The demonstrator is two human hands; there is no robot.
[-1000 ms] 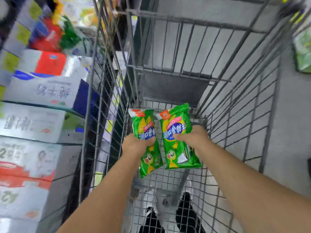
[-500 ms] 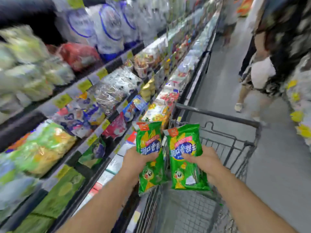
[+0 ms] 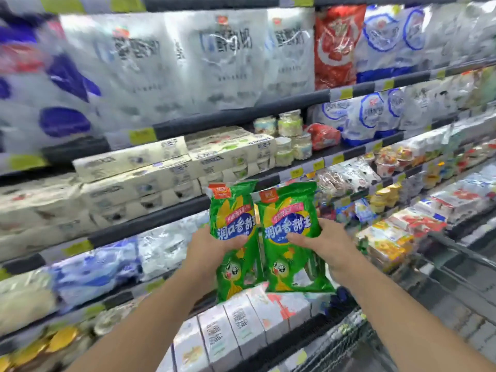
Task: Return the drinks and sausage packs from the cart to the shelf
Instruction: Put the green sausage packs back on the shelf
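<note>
I see two glossy green plastic sausage packs — the left pack (image 3: pixel 233 237) and the right pack (image 3: pixel 291 237) — upright, side by side, edges touching or overlapping. Each has an orange corner logo, yellow corn art, a blue band of white characters and a cartoon face low down. Both sit raised before the stocked shelf (image 3: pixel 166 218) — neither rests on it.

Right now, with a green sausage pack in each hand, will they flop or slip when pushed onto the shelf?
Probably floppy: the left pack hangs below the left hand, its film creased. Probably slippery too: the right pack looks glossy, and the right hand grips it only at mid-height. Neither looks heavy, each being carried one-handed.
</note>
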